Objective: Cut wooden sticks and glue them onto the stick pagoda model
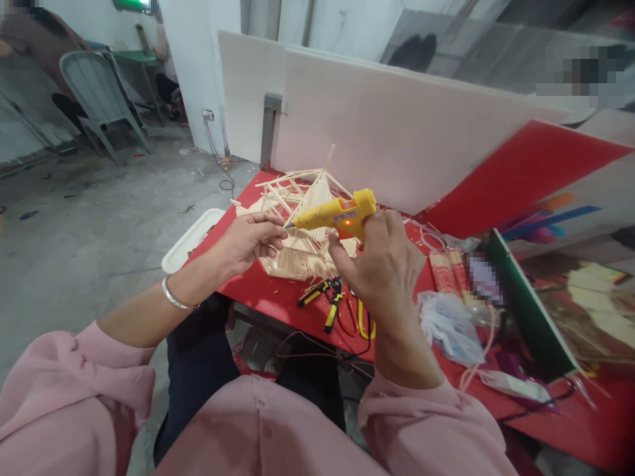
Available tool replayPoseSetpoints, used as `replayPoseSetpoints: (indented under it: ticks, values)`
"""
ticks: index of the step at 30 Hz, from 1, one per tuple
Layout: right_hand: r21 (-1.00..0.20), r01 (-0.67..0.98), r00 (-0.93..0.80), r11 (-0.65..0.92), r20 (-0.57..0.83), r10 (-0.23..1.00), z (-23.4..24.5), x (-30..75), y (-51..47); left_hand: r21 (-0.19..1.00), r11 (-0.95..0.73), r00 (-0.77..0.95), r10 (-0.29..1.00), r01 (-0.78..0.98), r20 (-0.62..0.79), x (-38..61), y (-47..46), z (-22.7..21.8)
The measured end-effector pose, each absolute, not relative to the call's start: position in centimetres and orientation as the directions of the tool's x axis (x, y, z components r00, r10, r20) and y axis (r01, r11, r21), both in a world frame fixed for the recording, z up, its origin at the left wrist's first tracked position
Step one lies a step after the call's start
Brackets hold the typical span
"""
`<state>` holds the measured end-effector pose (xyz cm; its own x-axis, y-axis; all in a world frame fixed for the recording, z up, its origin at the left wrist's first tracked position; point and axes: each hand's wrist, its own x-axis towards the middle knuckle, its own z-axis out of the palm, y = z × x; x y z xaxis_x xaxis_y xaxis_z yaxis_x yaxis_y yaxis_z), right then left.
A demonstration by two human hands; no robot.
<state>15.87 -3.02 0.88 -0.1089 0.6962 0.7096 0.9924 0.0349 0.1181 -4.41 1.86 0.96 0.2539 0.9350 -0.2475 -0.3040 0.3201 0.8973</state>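
Glue gun (pixel 325 216), held in right fingers (pixel 378 231), label (pixel 346 215) illegible

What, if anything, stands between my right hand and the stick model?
The yellow hot glue gun in your right hand crosses in front of the stick model in this view, with its nozzle at your left hand. Nothing else visible intervenes; depth is unclear.

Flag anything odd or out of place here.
The glue gun, light glowing, has its nozzle close to the left hand, which looks risky if hot. Scraps litter the floor, untidily.
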Motion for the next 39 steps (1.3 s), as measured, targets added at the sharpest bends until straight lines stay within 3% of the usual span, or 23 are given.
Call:
replayPoseSetpoints:
  ticks: [39]
  values:
    - [0.119, 0.992, -0.109, 0.033, 0.713, 0.693, 1.3, 16.0, -3.4, 0.896, 0.319, 0.235, 0.938, -0.307, -0.254, -4.9, 2.0, -0.1]
